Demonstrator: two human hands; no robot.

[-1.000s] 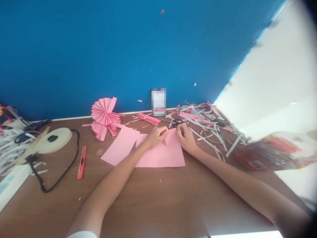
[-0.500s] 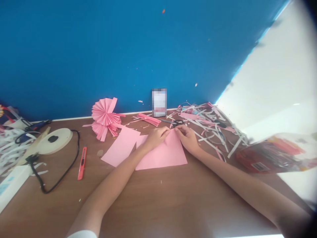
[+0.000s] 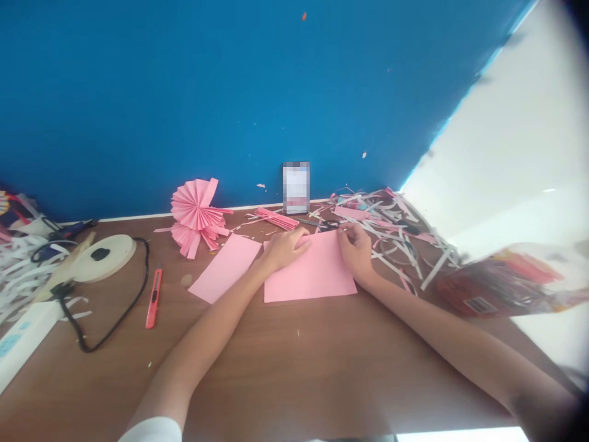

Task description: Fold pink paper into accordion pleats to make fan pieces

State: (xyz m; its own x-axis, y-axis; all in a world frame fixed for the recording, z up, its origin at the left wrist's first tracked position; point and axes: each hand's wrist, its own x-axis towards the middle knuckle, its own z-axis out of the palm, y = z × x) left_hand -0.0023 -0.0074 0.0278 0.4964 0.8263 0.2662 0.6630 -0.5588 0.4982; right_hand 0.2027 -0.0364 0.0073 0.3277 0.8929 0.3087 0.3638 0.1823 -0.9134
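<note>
A pink sheet of paper (image 3: 309, 279) lies on the wooden table in front of me. My left hand (image 3: 285, 250) rests on its upper left part, fingers lying flat and the thumb apart from them. At the sheet's upper right corner, my right hand (image 3: 357, 252) pinches the edge between thumb and fingers. A second pink sheet (image 3: 227, 264) lies to the left, near my left forearm. Just beyond the hands are scissors (image 3: 327, 225) and a pleated pink paper strip (image 3: 277, 218).
Folded pink paper fans (image 3: 196, 205) stand by the blue wall, left of a propped phone (image 3: 296, 189). Paper scraps (image 3: 396, 224) heap at the right, beside a plastic bag (image 3: 488, 288). A red box cutter (image 3: 154, 299), tape roll (image 3: 103, 258) and power strip (image 3: 27, 337) lie left.
The pink sheet has shifted right and lies straighter. My right hand has moved right to its corner, and my left hand has slid slightly left, so the hands are farther apart.
</note>
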